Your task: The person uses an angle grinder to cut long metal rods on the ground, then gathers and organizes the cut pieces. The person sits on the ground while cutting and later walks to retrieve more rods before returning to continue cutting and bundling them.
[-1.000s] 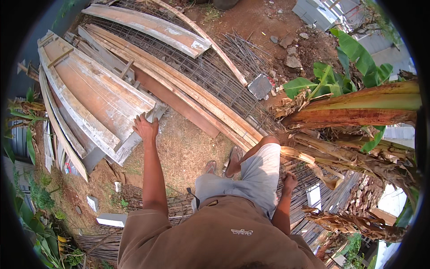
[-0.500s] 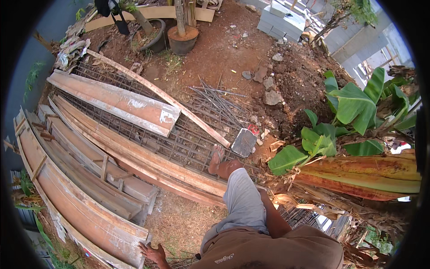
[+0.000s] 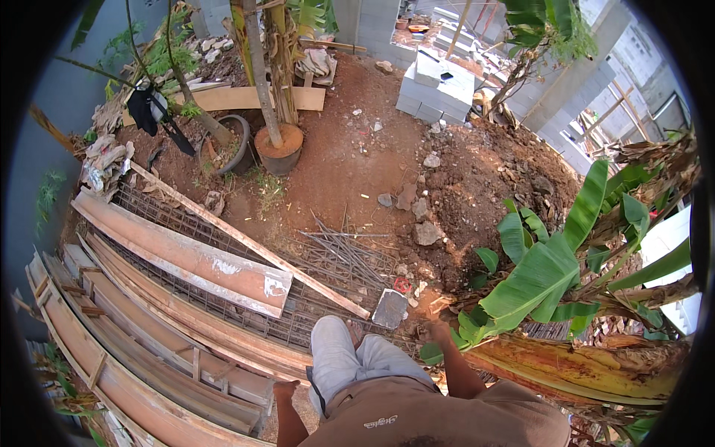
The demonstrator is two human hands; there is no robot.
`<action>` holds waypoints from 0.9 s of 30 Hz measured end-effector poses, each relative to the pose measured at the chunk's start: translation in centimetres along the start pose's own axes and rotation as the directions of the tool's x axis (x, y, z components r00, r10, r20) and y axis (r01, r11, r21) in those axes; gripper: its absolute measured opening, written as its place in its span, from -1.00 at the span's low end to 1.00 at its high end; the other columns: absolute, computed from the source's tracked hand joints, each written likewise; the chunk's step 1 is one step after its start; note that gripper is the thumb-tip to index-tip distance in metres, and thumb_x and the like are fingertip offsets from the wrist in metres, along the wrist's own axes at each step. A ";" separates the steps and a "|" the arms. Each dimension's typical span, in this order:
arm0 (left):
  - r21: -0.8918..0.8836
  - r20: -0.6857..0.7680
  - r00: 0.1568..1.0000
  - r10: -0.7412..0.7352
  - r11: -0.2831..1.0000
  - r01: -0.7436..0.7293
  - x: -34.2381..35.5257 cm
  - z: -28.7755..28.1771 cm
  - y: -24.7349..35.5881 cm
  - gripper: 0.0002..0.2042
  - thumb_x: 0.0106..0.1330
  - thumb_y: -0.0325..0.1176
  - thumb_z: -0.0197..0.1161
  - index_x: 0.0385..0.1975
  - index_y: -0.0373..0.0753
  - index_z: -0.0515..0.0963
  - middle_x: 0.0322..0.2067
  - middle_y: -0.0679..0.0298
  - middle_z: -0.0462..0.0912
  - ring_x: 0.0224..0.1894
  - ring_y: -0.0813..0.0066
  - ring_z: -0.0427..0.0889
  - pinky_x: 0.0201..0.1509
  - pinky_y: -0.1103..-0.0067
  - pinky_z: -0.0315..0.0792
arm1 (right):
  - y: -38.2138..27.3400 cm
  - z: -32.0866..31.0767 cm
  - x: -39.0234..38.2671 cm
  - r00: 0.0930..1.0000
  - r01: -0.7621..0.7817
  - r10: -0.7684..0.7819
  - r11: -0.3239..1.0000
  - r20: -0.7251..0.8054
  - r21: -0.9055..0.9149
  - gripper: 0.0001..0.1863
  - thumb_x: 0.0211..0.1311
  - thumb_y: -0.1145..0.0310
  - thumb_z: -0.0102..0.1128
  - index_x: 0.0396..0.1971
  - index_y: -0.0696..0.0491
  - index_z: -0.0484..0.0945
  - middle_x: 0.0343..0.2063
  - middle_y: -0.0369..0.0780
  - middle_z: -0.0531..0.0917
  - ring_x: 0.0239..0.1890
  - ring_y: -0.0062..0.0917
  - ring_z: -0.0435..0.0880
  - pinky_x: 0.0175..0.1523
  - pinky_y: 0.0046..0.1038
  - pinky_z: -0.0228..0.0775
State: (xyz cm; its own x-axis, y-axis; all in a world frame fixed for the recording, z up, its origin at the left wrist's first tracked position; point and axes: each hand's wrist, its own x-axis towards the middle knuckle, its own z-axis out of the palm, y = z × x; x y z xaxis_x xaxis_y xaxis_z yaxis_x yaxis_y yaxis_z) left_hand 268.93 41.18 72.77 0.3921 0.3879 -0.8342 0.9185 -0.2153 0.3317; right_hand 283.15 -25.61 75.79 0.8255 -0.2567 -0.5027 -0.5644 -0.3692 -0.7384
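Observation:
My left hand point(image 3: 285, 389) hangs low beside my trousers, close to the ends of the long wooden formwork panels point(image 3: 246, 387). Its fingers are too foreshortened to make out, and nothing shows in it. My right hand point(image 3: 439, 332) reaches forward by the green banana leaves point(image 3: 532, 287); its fingers are too small and unclear to read. In front of my legs lie a dark rectangular slab with a pale rim point(image 3: 389, 308) and the end of a long narrow plank point(image 3: 253, 242). One of my bare feet point(image 3: 356, 333) shows near the rusty steel mesh point(image 3: 305, 316).
A broad trough-like board point(image 3: 186, 253) rests on the mesh at left. Loose steel rods point(image 3: 346, 253) lie ahead. Rubble and a soil mound point(image 3: 491, 186) rise at right, beside a thick banana stem point(image 3: 581, 369). Farther off stand potted trees point(image 3: 279, 153) and stacked grey blocks point(image 3: 439, 89).
The view has tilted up, showing more of the far yard. My left hand has left the panel's end and drawn nearer my body. My right arm has swung forward into sight.

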 end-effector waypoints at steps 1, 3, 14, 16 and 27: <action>-0.149 0.034 0.999 -0.002 0.989 0.007 0.3 -0.7 2.1 -0.37 0.14 -0.16 0.79 -0.01 -0.61 0.74 -0.03 -0.10 0.90 -0.16 0.04 0.91 -0.04 0.17 0.78 | -3.2 0.8 0.5 0.987 -0.163 0.164 0.980 0.000 0.116 -0.88 0.40 0.39 0.41 -0.23 0.11 0.83 -0.41 -0.25 0.75 -0.46 -0.47 0.80 -0.40 -0.34 0.69; -0.414 0.141 0.989 0.042 0.910 0.021 1.5 -2.0 6.7 -0.48 0.16 -0.27 0.78 -0.04 -0.56 0.75 -0.14 0.01 0.92 -0.26 0.11 0.90 -0.23 0.14 0.73 | -6.8 2.0 1.2 0.951 -0.284 0.307 0.902 -0.020 0.325 -0.86 0.39 0.39 0.40 -0.19 0.12 0.82 -0.39 -0.22 0.76 -0.44 -0.43 0.81 -0.40 -0.33 0.70; -0.291 -0.089 0.995 0.038 0.955 -0.062 18.6 -12.0 34.0 -0.70 0.33 -0.32 0.65 -0.21 -0.47 0.76 -0.31 0.14 0.87 -0.35 0.27 0.88 -0.50 0.38 0.56 | -4.9 12.6 14.2 0.838 -0.405 0.544 0.666 -0.037 0.627 -0.72 0.42 0.32 0.31 0.04 -0.03 0.84 -0.32 -0.23 0.78 -0.34 -0.37 0.79 -0.25 -0.17 0.72; -0.243 -0.022 0.996 0.092 0.966 -0.094 21.5 -10.7 42.2 -0.64 0.40 -0.32 0.61 0.06 -0.42 0.76 -0.12 0.10 0.89 -0.15 0.20 0.89 -0.11 0.24 0.65 | -3.6 13.6 18.7 0.797 -0.582 0.597 0.718 0.093 0.382 -0.74 0.50 0.32 0.28 0.05 0.03 0.79 -0.24 -0.19 0.81 -0.14 -0.29 0.85 -0.04 -0.09 0.74; 0.227 0.150 0.914 0.377 0.886 -0.403 38.1 -10.3 83.9 -0.77 0.44 -0.40 0.41 0.03 -0.28 0.79 -0.16 0.20 0.85 -0.23 0.31 0.85 -0.16 0.44 0.66 | -32.6 8.7 42.4 0.911 -0.254 0.396 0.755 -0.112 0.604 -0.66 0.52 0.38 0.20 0.09 0.34 0.63 -0.35 0.07 0.84 -0.51 -0.18 0.86 -0.45 -0.28 0.71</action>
State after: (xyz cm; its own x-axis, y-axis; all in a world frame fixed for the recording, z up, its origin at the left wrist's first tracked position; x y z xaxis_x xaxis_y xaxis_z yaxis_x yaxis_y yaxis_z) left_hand 361.40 47.10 73.36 0.6973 0.1384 -0.7033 0.6443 -0.5509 0.5305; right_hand 336.58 -16.72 74.65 0.5282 -0.4802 -0.7004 -0.6336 0.3262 -0.7015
